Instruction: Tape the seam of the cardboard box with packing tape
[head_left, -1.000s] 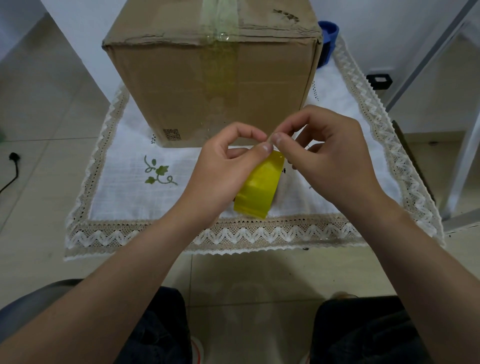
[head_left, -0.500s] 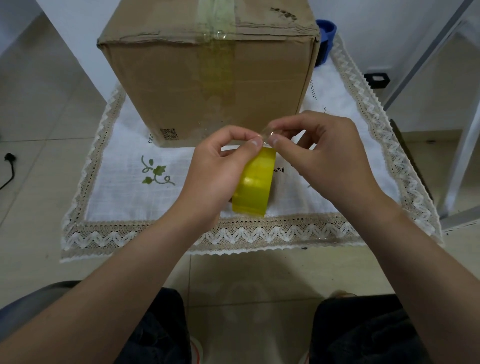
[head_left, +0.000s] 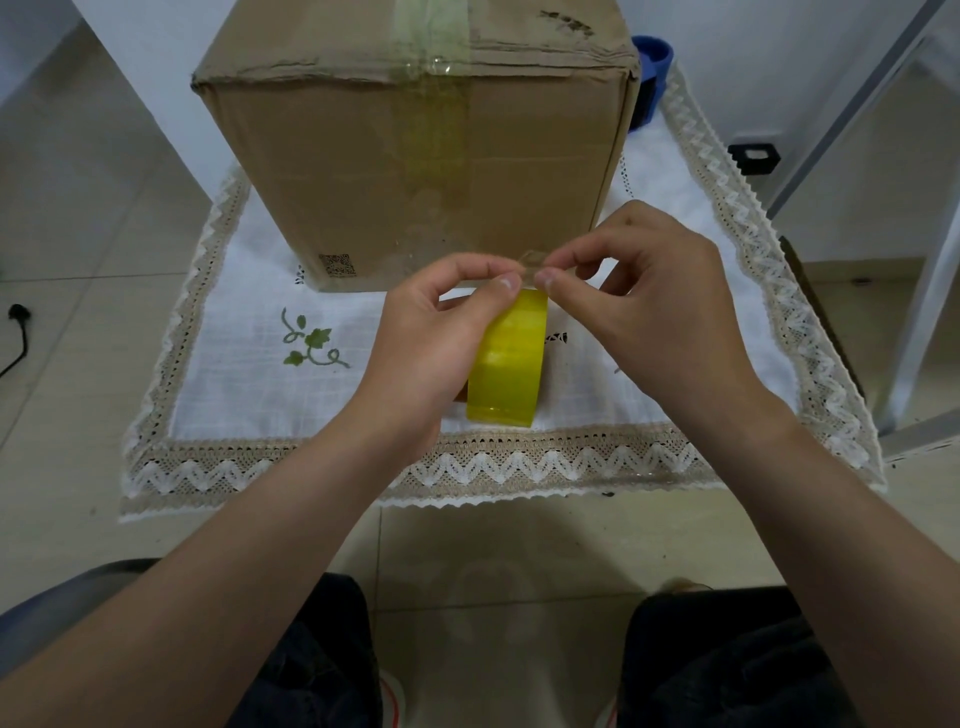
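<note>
**Hands: tape roll held, free end pinched**

Left hand (head_left: 431, 338), frame centre, curls closed around yellow packing tape roll (head_left: 509, 364), thumb atop its edge. Right hand (head_left: 654, 312), just beside it, pinches the lifted clear tape end (head_left: 532, 258) between thumb and forefinger. Cardboard box (head_left: 415, 156), upper centre, stands on lace-trimmed white cloth (head_left: 249, 332); a tape strip (head_left: 434, 93) runs over its top seam and down the near face.

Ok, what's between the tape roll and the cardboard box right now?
In the head view, only the hands: left hand holding the tape roll, right hand pinching its peeled end, then bare tablecloth before the cardboard box.
</note>
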